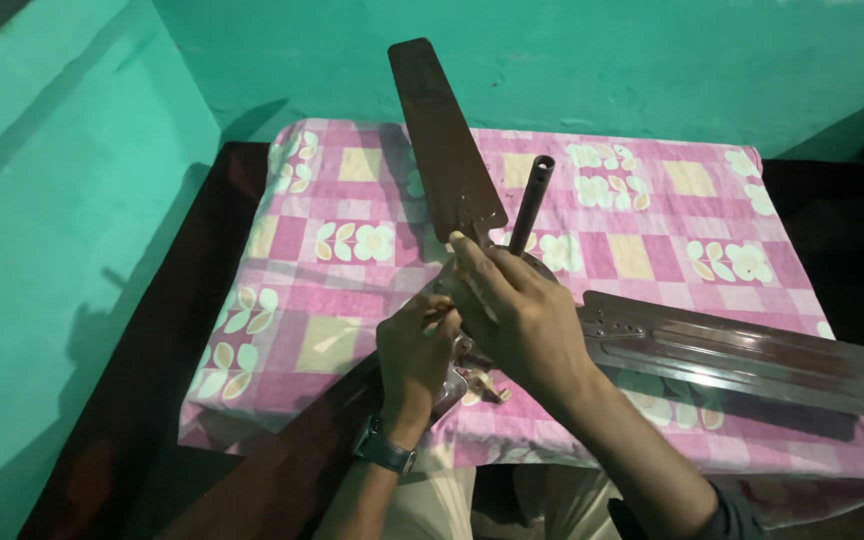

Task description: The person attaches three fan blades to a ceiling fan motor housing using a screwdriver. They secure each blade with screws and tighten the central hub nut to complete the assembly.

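one head-worn view looks steeply down, close over the table [252, 180] against the green wall [602, 60].

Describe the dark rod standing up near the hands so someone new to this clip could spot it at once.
Find the pink checked cloth covering the table. At its middle, just above the right hand, a dark rod rises at a slight tilt. Unlike the flat brown fan blades beside it, it is a round tube with an open top.

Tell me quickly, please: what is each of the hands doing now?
Left hand: closed on a small thin tool at the fan motor hub.
Right hand: curled over the hub top, beside the down rod.
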